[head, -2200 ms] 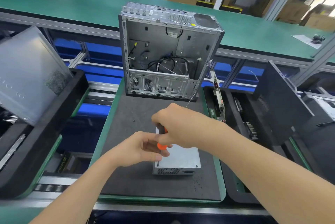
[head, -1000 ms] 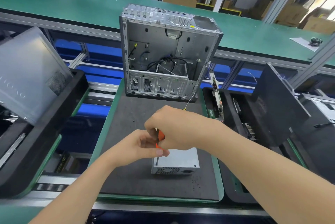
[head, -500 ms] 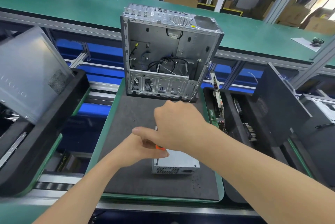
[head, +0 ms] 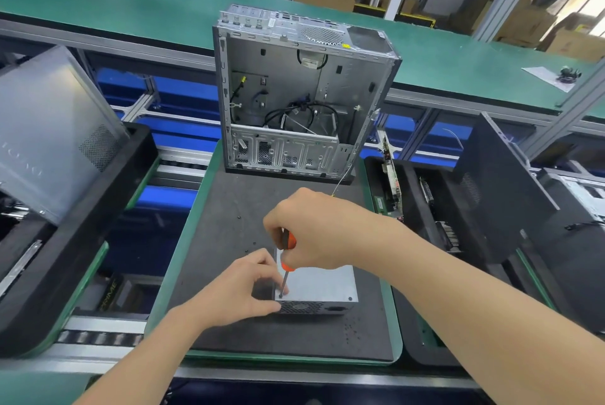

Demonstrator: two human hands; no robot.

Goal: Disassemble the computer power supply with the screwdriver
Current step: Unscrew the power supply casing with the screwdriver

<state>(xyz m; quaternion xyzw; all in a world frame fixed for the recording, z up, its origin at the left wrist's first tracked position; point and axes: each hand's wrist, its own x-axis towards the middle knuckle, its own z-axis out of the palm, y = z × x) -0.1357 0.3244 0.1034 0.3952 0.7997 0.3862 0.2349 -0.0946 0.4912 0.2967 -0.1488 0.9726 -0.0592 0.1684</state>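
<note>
A silver power supply [head: 322, 286] lies flat on the dark mat [head: 229, 234], its vented face toward me. My right hand [head: 314, 231] grips the orange-and-black handle of a screwdriver [head: 288, 245], held nearly upright. The shaft's tip stands on the supply's near left top corner. My left hand [head: 239, 290] holds that left corner, thumb along the front edge and fingers touching the shaft near the tip.
An open, gutted computer case [head: 294, 100] stands upright at the mat's far end. Small loose screws [head: 352, 327] dot the mat. Black trays hold a grey side panel [head: 49, 136] at left and dark panels and boards [head: 484, 195] at right. A green conveyor [head: 131, 5] runs behind.
My right hand has risen slightly and turned, showing more of the orange handle. My left hand has slid down to the supply's corner by the tip. The power supply has stayed put.
</note>
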